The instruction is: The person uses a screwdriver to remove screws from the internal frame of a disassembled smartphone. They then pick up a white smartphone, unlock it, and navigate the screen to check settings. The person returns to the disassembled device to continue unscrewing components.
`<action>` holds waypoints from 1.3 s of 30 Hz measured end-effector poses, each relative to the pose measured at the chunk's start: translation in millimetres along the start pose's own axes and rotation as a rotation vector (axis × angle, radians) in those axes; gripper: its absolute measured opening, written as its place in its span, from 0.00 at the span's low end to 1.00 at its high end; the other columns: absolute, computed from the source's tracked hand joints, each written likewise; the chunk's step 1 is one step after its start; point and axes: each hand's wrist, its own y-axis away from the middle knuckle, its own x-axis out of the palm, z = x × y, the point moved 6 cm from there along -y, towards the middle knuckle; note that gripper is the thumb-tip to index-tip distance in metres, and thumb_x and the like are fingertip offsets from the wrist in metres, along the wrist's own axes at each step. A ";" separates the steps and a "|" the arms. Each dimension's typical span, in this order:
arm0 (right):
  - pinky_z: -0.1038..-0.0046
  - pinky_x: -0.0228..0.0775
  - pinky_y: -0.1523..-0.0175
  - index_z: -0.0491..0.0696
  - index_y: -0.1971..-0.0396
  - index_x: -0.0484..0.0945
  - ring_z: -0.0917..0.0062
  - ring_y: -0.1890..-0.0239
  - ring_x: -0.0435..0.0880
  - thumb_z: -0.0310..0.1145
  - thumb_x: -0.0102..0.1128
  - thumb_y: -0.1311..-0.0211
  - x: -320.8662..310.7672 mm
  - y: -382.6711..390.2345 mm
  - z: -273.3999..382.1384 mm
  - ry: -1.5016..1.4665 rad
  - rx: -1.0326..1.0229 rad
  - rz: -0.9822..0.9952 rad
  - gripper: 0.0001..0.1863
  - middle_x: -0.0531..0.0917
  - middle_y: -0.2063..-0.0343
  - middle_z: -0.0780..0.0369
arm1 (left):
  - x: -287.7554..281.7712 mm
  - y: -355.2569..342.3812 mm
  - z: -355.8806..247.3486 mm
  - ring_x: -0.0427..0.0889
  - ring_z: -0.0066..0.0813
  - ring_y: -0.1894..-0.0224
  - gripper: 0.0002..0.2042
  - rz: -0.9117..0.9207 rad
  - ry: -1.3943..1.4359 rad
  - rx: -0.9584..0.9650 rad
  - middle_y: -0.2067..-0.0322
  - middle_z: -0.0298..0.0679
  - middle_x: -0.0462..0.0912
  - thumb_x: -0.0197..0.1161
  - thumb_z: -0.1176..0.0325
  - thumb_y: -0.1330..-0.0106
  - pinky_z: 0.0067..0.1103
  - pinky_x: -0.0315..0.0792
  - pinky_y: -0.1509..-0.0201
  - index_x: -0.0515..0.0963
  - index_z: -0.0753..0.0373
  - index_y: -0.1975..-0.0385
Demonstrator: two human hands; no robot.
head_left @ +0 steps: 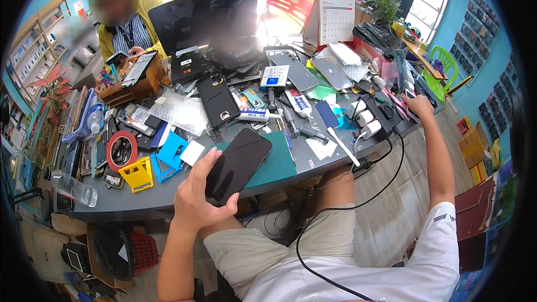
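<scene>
A black smartphone (239,162) is gripped in my left hand (198,190), screen up, over a teal mat (274,173) at the front of the cluttered desk. My right arm stretches to the desk's right end, where my right hand (415,102) has its fingers bent among pink tweezers (394,105) and other small tools; what they hold is too small to make out. Left of the phone lie a white square piece (192,153) and blue phone stands (170,154).
Glue tubes (297,103), white chargers (366,120) on a black power strip, a monitor (204,17) and a wooden organizer (131,81) crowd the desk. A black cable loops over my lap. A person (126,33) in yellow is behind the desk. A plastic bottle (78,190) lies at the left edge.
</scene>
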 end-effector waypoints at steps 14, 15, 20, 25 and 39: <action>0.49 0.72 0.31 0.37 0.40 0.84 0.43 0.35 0.81 0.83 0.44 0.36 11.8 -3.1 -15.4 -0.037 -0.076 -0.010 0.57 0.79 0.38 0.34 | -5.6 1.1 9.9 0.86 0.50 0.38 0.49 -0.142 0.225 -0.124 0.41 0.62 0.82 0.73 0.76 0.49 0.37 0.80 0.32 0.58 0.70 0.22; 0.49 0.72 0.31 0.40 0.40 0.84 0.43 0.36 0.81 0.83 0.44 0.36 10.9 0.9 -18.2 -0.022 -0.093 -0.078 0.56 0.80 0.40 0.35 | -5.5 1.9 11.9 0.86 0.50 0.38 0.48 -0.160 0.254 -0.145 0.41 0.62 0.82 0.72 0.76 0.48 0.37 0.81 0.32 0.57 0.71 0.22; 0.52 0.70 0.29 0.46 0.33 0.81 0.49 0.31 0.78 0.82 0.46 0.36 9.4 24.3 -25.9 -0.028 -0.074 -0.098 0.54 0.76 0.33 0.42 | -5.1 0.2 10.4 0.87 0.48 0.39 0.40 -0.223 0.236 -0.122 0.42 0.61 0.83 0.69 0.72 0.36 0.36 0.83 0.35 0.59 0.72 0.23; 0.55 0.72 0.31 0.49 0.33 0.81 0.55 0.31 0.78 0.78 0.51 0.33 -7.5 69.9 -18.8 -0.043 -0.094 -0.354 0.48 0.78 0.33 0.52 | -4.9 2.4 10.8 0.87 0.46 0.40 0.34 -0.231 0.277 -0.217 0.43 0.61 0.84 0.65 0.63 0.22 0.36 0.84 0.36 0.60 0.72 0.24; 0.60 0.73 0.35 0.43 0.42 0.84 0.57 0.39 0.80 0.33 0.75 0.33 -92.7 313.8 130.7 -0.716 -0.915 -0.829 0.22 0.80 0.39 0.51 | -6.5 1.2 8.9 0.91 0.41 0.48 0.35 -0.299 0.210 -0.223 0.54 0.57 0.89 0.50 0.45 0.16 0.33 0.85 0.40 0.66 0.76 0.29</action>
